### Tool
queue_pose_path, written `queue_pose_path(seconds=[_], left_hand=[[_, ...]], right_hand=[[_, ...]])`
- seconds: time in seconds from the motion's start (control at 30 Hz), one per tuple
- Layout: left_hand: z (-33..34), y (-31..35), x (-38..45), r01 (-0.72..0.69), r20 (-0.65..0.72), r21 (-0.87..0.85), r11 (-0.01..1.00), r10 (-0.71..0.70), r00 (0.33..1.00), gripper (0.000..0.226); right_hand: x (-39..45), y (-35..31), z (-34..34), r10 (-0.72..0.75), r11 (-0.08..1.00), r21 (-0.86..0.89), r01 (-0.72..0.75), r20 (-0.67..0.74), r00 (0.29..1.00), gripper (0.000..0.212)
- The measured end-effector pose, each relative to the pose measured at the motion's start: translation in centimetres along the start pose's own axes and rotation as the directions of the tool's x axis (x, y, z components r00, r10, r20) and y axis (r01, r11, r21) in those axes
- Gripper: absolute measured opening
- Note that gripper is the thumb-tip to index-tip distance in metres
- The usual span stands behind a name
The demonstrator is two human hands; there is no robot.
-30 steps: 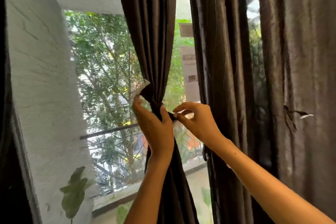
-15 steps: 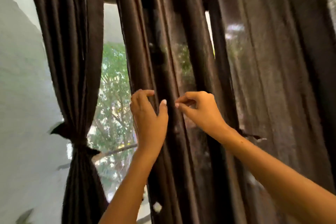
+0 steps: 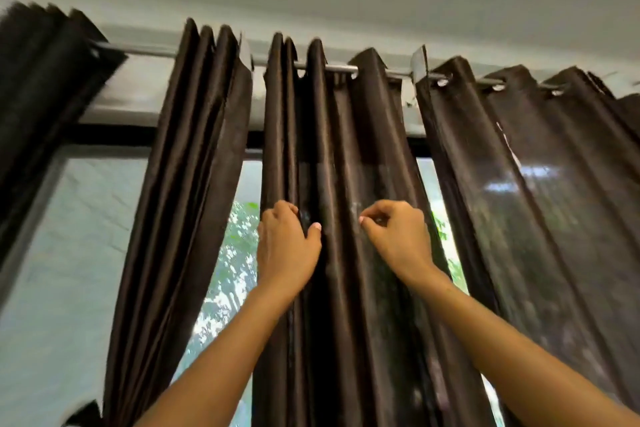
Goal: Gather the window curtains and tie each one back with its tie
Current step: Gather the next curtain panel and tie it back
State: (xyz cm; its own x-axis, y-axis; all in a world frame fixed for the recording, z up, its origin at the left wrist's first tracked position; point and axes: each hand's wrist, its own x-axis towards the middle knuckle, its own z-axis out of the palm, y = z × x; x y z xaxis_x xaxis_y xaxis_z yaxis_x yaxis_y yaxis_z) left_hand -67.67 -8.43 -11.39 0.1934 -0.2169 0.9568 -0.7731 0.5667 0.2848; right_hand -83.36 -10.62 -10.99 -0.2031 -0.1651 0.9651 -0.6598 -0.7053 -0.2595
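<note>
Up near the middle of the curtain rod [image 3: 341, 68], under its grommets: gathering step, middle dark brown curtain panel [image 3: 346, 156]. Left hand [image 3: 289, 246] curled round a fold at the panel's left edge, fingers tucked behind the cloth, thumb pressed on the front. Right hand [image 3: 398, 236] just beside it on the same panel, fingertips drawn together in a pinch; whether on a pleat or on nothing, cannot tell. Panel half spread, hanging from the rod between a bracket on each side, daylight and foliage showing at both edges.

To its left, toward the rod's left end, a gathered curtain panel [image 3: 194, 166], narrowing downward, its tie below the frame and not seen. To the right, toward the rod's right end, a loose curtain panel [image 3: 540, 191], wide and sheer against the window [image 3: 65, 239].

No tie for the middle panel in sight. Judged: bunching only begun, tying not yet reached. Next move likely calls for drawing the pleats together sideways along the rod, then sliding both hands down to waist height to find the tie and wrap it round the bundle. Slippery cloth, so a firm hold needed to keep folds from springing apart.
</note>
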Motion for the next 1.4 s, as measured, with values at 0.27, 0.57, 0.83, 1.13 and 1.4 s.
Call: queue_pose_path(seconds=[0.27, 0.57, 0.83, 1.13, 1.4], left_hand=[[2.5, 0.7, 4.8, 0.036, 0.079, 0.228, 0.973, -0.056, 0.995, 0.059], [6.2, -2.0, 10.9, 0.006, 0.076, 0.398, 0.917, -0.040, 0.996, 0.090], [11.0, 0.0, 16.8, -0.061, 0.082, 0.418, 0.906, 0.029, 0.996, 0.080], [22.1, 4.5, 17.9, -0.290, 0.159, 0.320, 0.902, 0.250, 0.955, 0.052], [29.0, 8.5, 16.4, -0.437, 0.253, 0.154, 0.886, 0.393, 0.884, 0.076]], right_hand=[[4.1, 1.4, 2.4, -0.052, 0.987, -0.153, 0.050, -0.008, 0.999, 0.010], [10.0, 4.9, 6.5, -0.128, 0.850, -0.514, 0.116, 0.011, 0.992, 0.034], [17.7, 7.6, 6.3, 0.042, 0.899, -0.436, 0.038, 0.172, 0.984, 0.037], [21.6, 16.9, 4.3, -0.214, 0.852, -0.478, 0.212, 0.051, 0.975, 0.015], [24.2, 20.7, 2.9, -0.220, 0.919, -0.294, 0.261, 0.166, 0.961, 0.033]])
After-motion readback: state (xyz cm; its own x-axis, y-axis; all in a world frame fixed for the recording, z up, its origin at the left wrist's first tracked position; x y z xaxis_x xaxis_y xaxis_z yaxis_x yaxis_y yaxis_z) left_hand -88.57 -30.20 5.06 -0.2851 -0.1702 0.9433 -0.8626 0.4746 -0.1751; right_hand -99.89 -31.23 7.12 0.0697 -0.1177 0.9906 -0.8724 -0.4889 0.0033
